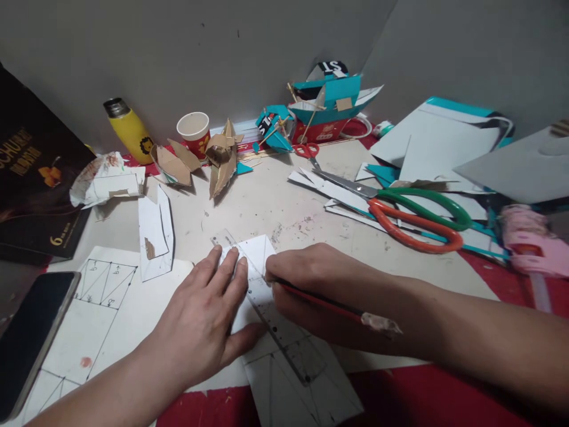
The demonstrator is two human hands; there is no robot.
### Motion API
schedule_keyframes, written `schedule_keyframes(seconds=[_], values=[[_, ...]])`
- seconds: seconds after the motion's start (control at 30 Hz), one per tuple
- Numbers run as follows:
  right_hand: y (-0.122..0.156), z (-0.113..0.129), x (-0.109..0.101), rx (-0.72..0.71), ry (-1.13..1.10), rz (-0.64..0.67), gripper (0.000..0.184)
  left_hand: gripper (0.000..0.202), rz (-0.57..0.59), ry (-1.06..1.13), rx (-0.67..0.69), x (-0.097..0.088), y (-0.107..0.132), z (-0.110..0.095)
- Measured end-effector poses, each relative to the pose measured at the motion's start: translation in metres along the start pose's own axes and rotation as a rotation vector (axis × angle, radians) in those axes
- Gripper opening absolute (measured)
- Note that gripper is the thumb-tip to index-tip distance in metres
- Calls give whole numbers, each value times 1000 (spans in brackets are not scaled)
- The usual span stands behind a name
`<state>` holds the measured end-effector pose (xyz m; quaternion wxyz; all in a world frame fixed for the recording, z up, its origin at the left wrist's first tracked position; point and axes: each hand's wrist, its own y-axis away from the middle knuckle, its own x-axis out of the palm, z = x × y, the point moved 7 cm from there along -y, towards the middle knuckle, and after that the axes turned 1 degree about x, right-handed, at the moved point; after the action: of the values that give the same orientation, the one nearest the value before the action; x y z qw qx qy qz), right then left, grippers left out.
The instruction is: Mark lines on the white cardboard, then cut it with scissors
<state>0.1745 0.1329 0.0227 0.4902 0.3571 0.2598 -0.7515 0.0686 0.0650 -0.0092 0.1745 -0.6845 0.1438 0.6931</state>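
My left hand (pixel 205 323) lies flat with fingers stretched out, pressing a clear plastic ruler (pixel 284 350) onto a white cardboard piece (pixel 293 379). My right hand (pixel 306 281) is closed around a red pencil (pixel 329 305), its tip at the ruler's edge near the cardboard's top. The pencil's worn end points right, over my forearm.
Large scissors (pixel 413 219) with green and orange handles lie to the right among white and teal card scraps. A pink glue gun (pixel 531 240) sits far right. Cardboard boat models (pixel 329 104), a paper cup (pixel 194 130), a yellow bottle (pixel 128 130) stand at the wall. A phone (pixel 31 332) and drawn sheet (pixel 95 314) lie left.
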Motion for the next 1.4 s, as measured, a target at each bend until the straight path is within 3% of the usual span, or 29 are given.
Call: schedule_keyframes(seconds=[0.53, 0.6, 0.8, 1.13, 1.3, 1.4], values=[[5, -4, 4, 7, 6, 8, 15, 78, 61, 44, -44, 6, 2, 1], [4, -4, -2, 16, -1, -46, 14, 78, 34, 37, -41, 5, 3, 1], [3, -13, -29, 163, -137, -375, 22, 70, -111, -46, 28, -3, 6, -5], [-3, -37, -33, 275, -387, -512, 20, 56, -262, -87, 101, -19, 9, -12], [-5, -42, -21, 246, -522, -460, 12, 54, -313, -75, 113, -23, 9, -13], [-7, -44, -13, 212, -677, -444, 12, 55, -257, -36, 90, -21, 6, -9]])
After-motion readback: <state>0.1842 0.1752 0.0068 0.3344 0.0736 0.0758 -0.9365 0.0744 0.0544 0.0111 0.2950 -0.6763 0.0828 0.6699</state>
